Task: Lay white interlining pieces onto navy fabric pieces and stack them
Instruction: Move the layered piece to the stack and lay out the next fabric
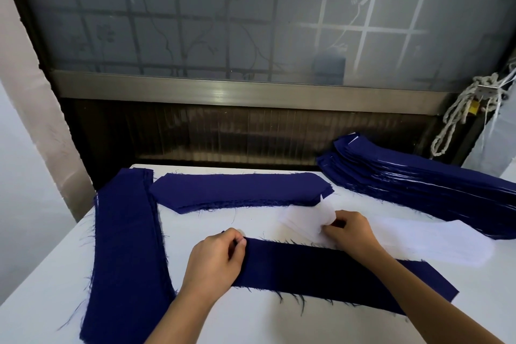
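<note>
A navy fabric piece [335, 274] lies flat on the tabletop [223, 220]. The left hand [217, 260] pinches its left end with curled fingers. The right hand [349, 232] pinches a lifted white interlining corner [325, 211] on the pile [432, 243] just behind. Navy stacks border the left [122, 246], back [237, 188] and right [418, 179].

Left hand [216, 258] and right hand [350, 233] both reach forward, fingers curled into pinches.

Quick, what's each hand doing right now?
Left hand: pinching the end of the navy piece.
Right hand: pinching a white interlining piece.
</note>
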Demonstrator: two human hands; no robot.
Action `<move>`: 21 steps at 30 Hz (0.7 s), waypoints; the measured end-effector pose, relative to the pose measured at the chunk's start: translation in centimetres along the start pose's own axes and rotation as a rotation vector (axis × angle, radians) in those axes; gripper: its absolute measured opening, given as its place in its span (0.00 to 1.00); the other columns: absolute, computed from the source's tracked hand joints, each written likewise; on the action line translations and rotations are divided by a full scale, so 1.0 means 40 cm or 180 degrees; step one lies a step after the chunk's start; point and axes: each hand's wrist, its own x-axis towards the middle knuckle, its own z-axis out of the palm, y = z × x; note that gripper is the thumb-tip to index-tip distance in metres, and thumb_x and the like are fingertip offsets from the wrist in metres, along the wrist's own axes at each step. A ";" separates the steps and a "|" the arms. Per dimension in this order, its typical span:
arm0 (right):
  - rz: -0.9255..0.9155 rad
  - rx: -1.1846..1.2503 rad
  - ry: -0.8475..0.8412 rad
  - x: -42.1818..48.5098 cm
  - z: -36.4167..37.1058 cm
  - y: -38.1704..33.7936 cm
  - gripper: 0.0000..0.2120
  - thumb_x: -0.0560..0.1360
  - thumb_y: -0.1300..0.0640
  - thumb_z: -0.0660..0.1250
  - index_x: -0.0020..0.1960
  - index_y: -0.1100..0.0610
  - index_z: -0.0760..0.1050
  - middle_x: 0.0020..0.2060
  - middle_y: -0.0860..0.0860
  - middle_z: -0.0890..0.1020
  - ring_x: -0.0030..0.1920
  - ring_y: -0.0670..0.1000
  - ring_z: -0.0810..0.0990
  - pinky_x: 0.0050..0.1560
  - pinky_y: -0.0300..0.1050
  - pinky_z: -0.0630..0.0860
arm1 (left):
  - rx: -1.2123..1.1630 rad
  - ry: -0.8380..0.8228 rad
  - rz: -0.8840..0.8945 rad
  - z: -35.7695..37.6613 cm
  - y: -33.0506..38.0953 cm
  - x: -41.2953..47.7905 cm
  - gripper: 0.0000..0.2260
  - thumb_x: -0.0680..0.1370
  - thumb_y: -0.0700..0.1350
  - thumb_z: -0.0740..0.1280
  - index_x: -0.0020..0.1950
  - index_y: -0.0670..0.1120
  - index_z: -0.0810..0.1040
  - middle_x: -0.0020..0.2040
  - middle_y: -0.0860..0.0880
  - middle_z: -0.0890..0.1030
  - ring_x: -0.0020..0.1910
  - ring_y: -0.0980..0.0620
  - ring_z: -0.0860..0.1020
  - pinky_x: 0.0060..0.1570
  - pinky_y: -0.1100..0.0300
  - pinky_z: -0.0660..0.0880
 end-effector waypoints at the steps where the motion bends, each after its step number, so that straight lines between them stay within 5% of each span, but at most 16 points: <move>1: 0.0000 -0.0006 0.0011 -0.002 0.007 0.002 0.05 0.71 0.60 0.70 0.39 0.52 0.82 0.32 0.51 0.83 0.32 0.49 0.78 0.33 0.39 0.73 | 0.0008 0.0000 -0.0001 0.000 0.000 0.000 0.06 0.80 0.50 0.64 0.43 0.57 0.76 0.31 0.59 0.77 0.34 0.57 0.75 0.33 0.68 0.67; 13: 0.0356 0.0929 0.0311 -0.006 0.001 -0.004 0.04 0.72 0.63 0.70 0.40 0.59 0.83 0.38 0.60 0.83 0.33 0.51 0.78 0.27 0.36 0.74 | 0.0016 0.0028 0.0042 0.004 -0.005 0.000 0.06 0.80 0.50 0.64 0.43 0.56 0.76 0.31 0.57 0.78 0.33 0.55 0.75 0.33 0.64 0.71; 18: 0.0169 0.1097 0.0325 -0.011 -0.002 0.002 0.09 0.73 0.64 0.70 0.36 0.54 0.84 0.36 0.48 0.85 0.39 0.49 0.82 0.36 0.34 0.75 | 0.0068 0.0031 0.0060 0.003 -0.003 -0.001 0.06 0.80 0.51 0.63 0.43 0.56 0.76 0.31 0.58 0.77 0.33 0.56 0.75 0.33 0.64 0.71; 21: 0.0098 0.0802 0.0438 -0.009 0.004 0.005 0.09 0.75 0.62 0.67 0.39 0.52 0.82 0.39 0.48 0.83 0.41 0.49 0.81 0.35 0.34 0.75 | 0.0127 0.0022 0.0100 0.002 0.000 -0.001 0.07 0.80 0.50 0.63 0.43 0.56 0.75 0.30 0.58 0.77 0.33 0.55 0.75 0.33 0.66 0.69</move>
